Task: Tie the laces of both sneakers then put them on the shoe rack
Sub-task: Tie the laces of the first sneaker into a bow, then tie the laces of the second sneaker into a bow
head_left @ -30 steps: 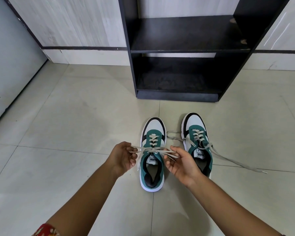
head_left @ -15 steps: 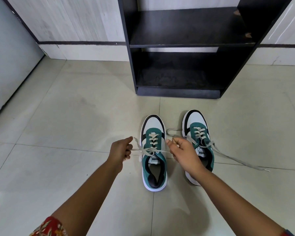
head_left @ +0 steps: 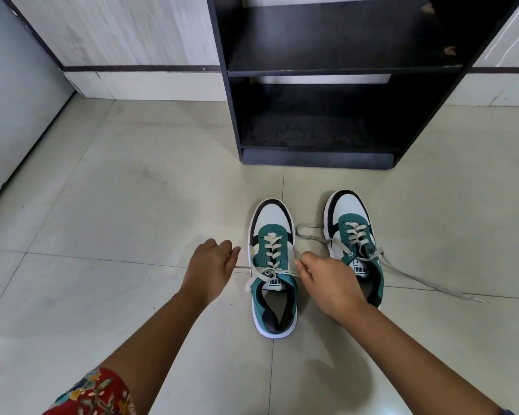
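Two green, white and black sneakers stand side by side on the tiled floor, toes pointing at the rack. The left sneaker (head_left: 272, 265) has a knot in its grey laces (head_left: 265, 272) near the tongue. My left hand (head_left: 212, 268) pinches one lace end to the shoe's left. My right hand (head_left: 327, 280) grips the other end on its right, partly covering the right sneaker (head_left: 352, 235). That shoe's laces (head_left: 417, 280) lie loose, one end trailing far right over the floor. The black shoe rack (head_left: 318, 73) stands behind, both shelves bare.
Pale floor tiles (head_left: 132, 205) spread around the shoes. A grey wall (head_left: 15, 85) rises at the left, and a light wood-grain panel (head_left: 117, 28) with a dark strip runs behind the rack. A red floral sleeve (head_left: 93, 396) shows at the bottom left.
Both hands have moved apart and down, drawing the left sneaker's lace ends sideways, and the knot has tightened onto the tongue. The view has shifted closer to the shoes.
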